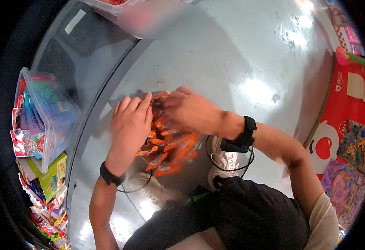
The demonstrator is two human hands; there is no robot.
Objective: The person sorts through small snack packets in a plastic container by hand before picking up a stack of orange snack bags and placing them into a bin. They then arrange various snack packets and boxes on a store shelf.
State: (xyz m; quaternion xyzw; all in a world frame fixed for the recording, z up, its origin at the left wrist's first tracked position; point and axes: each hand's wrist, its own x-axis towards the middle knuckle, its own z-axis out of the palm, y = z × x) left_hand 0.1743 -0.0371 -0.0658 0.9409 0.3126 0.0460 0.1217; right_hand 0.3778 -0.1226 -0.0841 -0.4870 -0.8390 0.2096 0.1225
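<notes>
Between my two hands is a bunch of small orange and red packets, some of them blurred by motion. My left hand lies along the left side of the bunch, its fingers extended over the upper left edge. At the upper right of the packets is my right hand, its fingers bent against them; whether it pinches one is hidden. Each wrist wears a black band.
On the left stands a clear plastic bin of colourful packages, with more packets below. Another container is at the top. Colourful bags line the right. White shoes and thin cables are below my hands.
</notes>
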